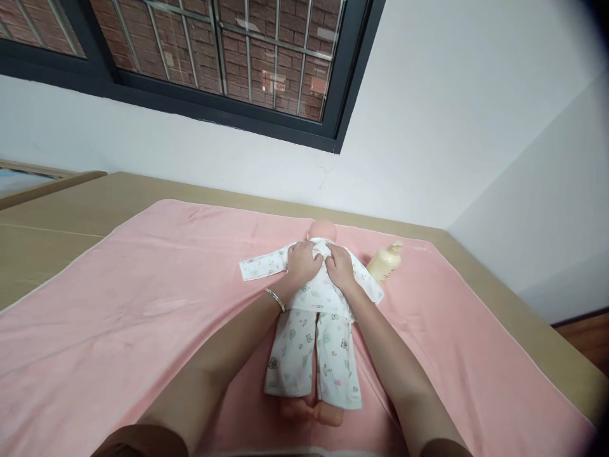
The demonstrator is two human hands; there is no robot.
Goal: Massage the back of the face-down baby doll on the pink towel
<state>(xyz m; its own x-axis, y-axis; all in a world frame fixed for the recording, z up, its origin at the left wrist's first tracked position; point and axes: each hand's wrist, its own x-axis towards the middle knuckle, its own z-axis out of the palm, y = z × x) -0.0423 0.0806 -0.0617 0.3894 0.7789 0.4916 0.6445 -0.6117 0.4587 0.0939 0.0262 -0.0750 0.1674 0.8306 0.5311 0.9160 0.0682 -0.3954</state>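
A baby doll [314, 295] in a white printed top and trousers [295, 352] lies stretched out on a pink blanket [157, 298], its bald head pointing away from me. No face shows on the doll. My left hand [303, 261] rests on its left-side shoulder and upper body, fingers laid over the cloth and thumb apart. On the other side of the upper body lies my right hand [340, 265], also with fingers stretched out. Both palms press on the shirt. The doll's sleeves spread outward, and its bare feet [328, 414] stick out toward me.
Beside the right sleeve lies a baby bottle [385, 261] with a pale yellow filling. The blanket covers much of a wooden table [137, 187], whose far edge meets a white wall [404, 127]. Above is a dark-framed window [228, 108] with metal bars behind it.
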